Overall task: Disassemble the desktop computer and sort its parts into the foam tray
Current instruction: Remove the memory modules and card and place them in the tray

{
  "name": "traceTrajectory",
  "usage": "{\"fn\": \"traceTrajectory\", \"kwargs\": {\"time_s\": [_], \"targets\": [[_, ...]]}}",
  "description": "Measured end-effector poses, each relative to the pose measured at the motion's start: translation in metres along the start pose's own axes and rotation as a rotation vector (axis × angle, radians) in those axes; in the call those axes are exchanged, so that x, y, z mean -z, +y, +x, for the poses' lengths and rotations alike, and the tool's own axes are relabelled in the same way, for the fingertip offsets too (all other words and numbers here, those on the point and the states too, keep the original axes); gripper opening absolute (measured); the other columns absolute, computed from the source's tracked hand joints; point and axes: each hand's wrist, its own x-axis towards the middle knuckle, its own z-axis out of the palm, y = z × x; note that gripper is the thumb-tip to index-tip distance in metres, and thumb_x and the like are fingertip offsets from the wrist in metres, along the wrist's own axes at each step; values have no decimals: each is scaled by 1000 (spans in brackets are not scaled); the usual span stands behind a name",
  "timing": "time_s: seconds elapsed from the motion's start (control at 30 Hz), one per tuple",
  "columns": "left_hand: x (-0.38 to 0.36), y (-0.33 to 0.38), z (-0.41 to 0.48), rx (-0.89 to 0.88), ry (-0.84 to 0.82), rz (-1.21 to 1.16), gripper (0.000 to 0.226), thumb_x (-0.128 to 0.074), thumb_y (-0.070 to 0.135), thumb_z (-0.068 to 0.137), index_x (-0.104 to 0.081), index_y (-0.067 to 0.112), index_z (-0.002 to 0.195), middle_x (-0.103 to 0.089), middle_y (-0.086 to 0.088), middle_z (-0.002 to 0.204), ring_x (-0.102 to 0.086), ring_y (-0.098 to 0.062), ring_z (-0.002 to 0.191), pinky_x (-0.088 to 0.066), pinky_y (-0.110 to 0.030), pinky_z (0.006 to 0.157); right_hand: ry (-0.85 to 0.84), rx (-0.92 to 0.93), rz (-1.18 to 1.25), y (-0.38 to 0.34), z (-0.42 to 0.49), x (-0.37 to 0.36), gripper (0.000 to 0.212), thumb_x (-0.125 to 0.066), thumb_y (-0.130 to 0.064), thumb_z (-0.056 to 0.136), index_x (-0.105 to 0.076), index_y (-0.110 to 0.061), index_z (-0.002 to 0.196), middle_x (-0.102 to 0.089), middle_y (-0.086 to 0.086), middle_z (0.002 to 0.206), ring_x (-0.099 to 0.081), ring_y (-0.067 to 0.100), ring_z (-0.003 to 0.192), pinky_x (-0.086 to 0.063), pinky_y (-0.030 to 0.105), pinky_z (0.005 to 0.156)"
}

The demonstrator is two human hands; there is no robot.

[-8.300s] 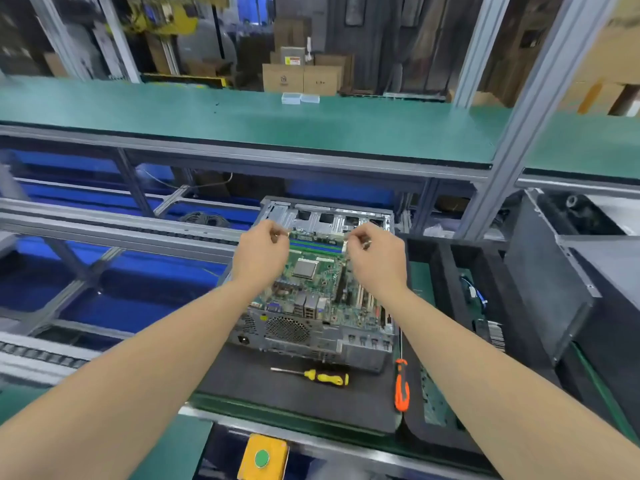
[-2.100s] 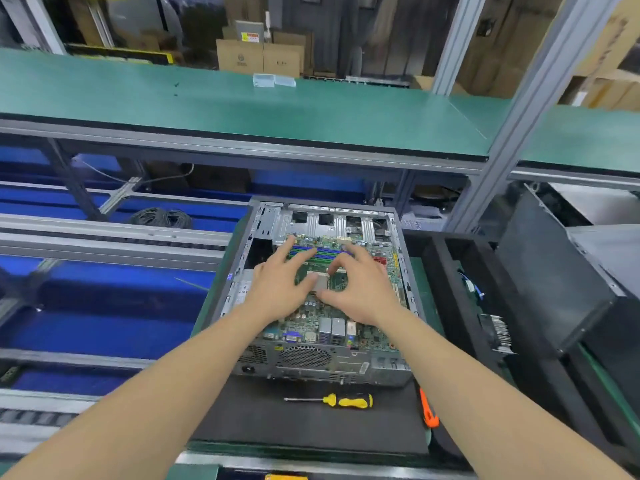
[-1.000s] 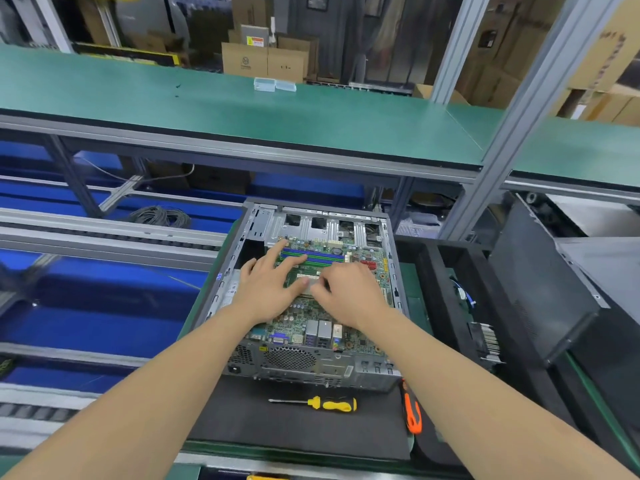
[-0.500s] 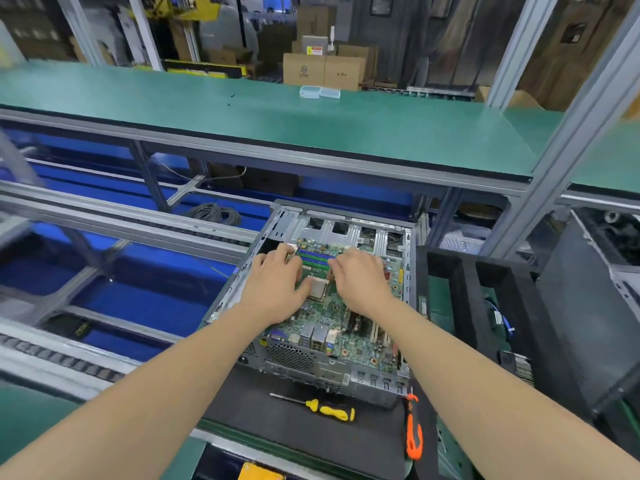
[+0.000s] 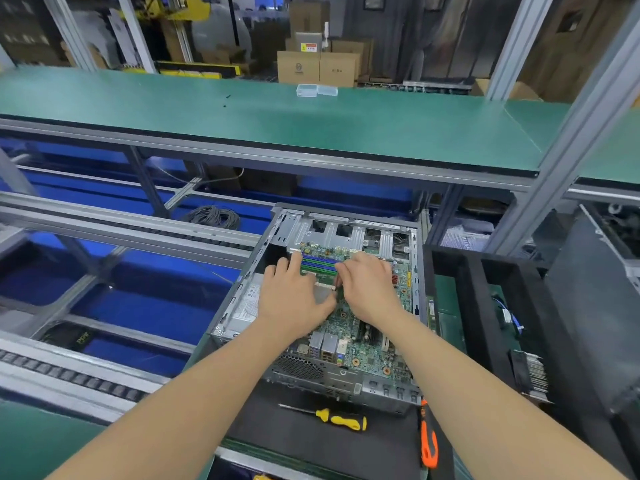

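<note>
Two bare hands are working inside the open computer case [image 5: 346, 386], which is sitting on a black mat [image 5: 311, 445] in front of the person. The left hand [image 5: 294, 299] is lying on the motherboard [image 5: 360, 348] with its fingers stretched out loose, grasping nothing, the fingertips reaching the memory slots [image 5: 318, 264] at twelve o'clock of the board. The right hand [image 5: 367, 289] is pressing in just beside it, at its three o'clock, knuckles up and fingers bent down toward the board; whether they are pinching anything I cannot tell from where I am standing. At six o'clock of the case a yellow-handled screwdriver [image 5: 332, 418] is lying on the mat, and an orange-handled tool [image 5: 428, 441] is lying at about five o'clock, at the mat's edge. The black foam tray [image 5: 479, 299] is standing at three o'clock of the case, just beside it, with a finned metal part [image 5: 536, 372] sitting in one of its compartments.
</note>
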Motion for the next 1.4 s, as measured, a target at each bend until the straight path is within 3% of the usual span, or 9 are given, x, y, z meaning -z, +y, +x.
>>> {"fn": "traceTrajectory", "kwargs": {"time_s": [0.23, 0.53, 0.8, 1.07, 1.4], "targets": [[-1, 2, 3, 7, 6, -52, 70, -30, 69, 82, -78, 17, 86, -49, -2, 117, -46, -24, 105, -39, -45, 93, 25, 5, 1, 1, -1, -1, 47, -28, -41, 111, -67, -27, 88, -52, -9, 94, -47, 17, 95, -34, 40, 96], [1, 3, 2, 46, -42, -48, 72, -29, 70, 82, -78, 19, 94, -50, -4, 127, -47, -24, 109, -39, -46, 95, 9, 4, -6, 0, -3, 1, 49, -27, -42, 111, -69, -25, 93, -55, -7, 98, -48, 18, 99, -35, 43, 99], [9, 9, -2, -3, -56, 119, 71, -23, 64, 98, -73, 15, 108, -50, -7, 132, -48, -29, 113, -36, -48, 97, 16, 6, -11, 0, -2, 1, 47, -27, -41, 111, -65, -26, 89, -53, -8, 94, -47, 18, 96, -35, 41, 97], [4, 12, 6, -13, -68, 69, 61, -31, 55, 98, -74, 11, 94, -48, -3, 136, -49, -27, 109, -37, -44, 90, 18, 3, 0, 0, -2, 1, 47, -28, -41, 111, -66, -26, 88, -53, -8, 95, -47, 17, 96, -35, 41, 97], [0, 11, 7, -7, -88, 43, 62, -31, 56, 98, -73, 10, 99, -44, -4, 145, -47, -30, 113, -40, -46, 89, 28, -1, 14, 0, -2, 0, 46, -29, -41, 111, -67, -26, 88, -54, -8, 94, -47, 17, 96, -35, 42, 97]]}}
